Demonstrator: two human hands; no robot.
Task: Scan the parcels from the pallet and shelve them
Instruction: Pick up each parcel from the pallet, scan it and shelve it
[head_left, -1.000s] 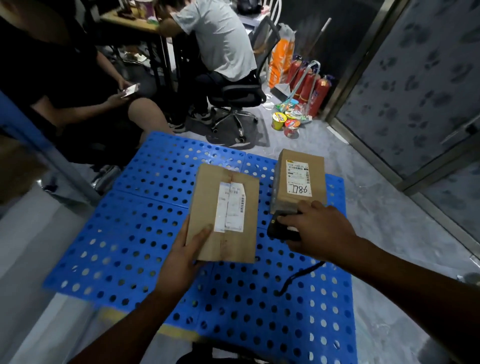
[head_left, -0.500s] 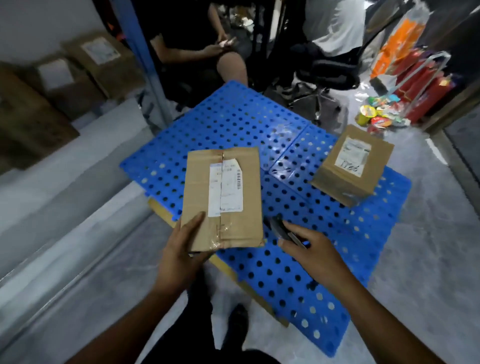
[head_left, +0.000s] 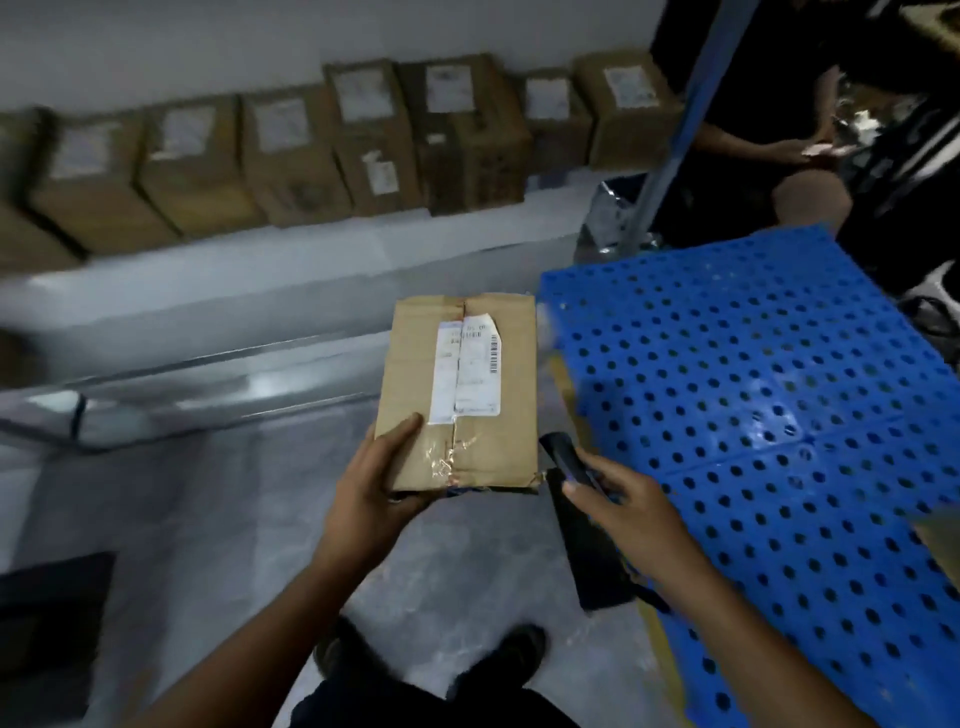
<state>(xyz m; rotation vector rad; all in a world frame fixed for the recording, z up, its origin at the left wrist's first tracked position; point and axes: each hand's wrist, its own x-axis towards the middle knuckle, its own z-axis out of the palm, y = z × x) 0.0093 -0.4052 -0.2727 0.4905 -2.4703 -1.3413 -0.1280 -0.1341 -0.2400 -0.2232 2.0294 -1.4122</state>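
Observation:
My left hand (head_left: 382, 480) grips the near left corner of a flat brown cardboard parcel (head_left: 467, 364) with a white label on top, held off the floor beside the blue perforated pallet (head_left: 753, 415). My right hand (head_left: 623, 499) is closed around a black handheld scanner (head_left: 566, 460), just right of the parcel's near corner. Ahead runs a low grey shelf (head_left: 260, 291) with a row of several brown labelled boxes (head_left: 374, 140) standing on it.
A blue shelf upright (head_left: 680, 119) rises at the pallet's far left corner. A seated person (head_left: 769, 135) is behind it, at the upper right. A dark mat (head_left: 47, 629) lies on the floor at the lower left. My shoes (head_left: 519, 649) show below.
I have lifted the parcel off the pallet and turned left toward the shelf. The second box on the pallet has gone out of view; the row of shelved boxes has come into view.

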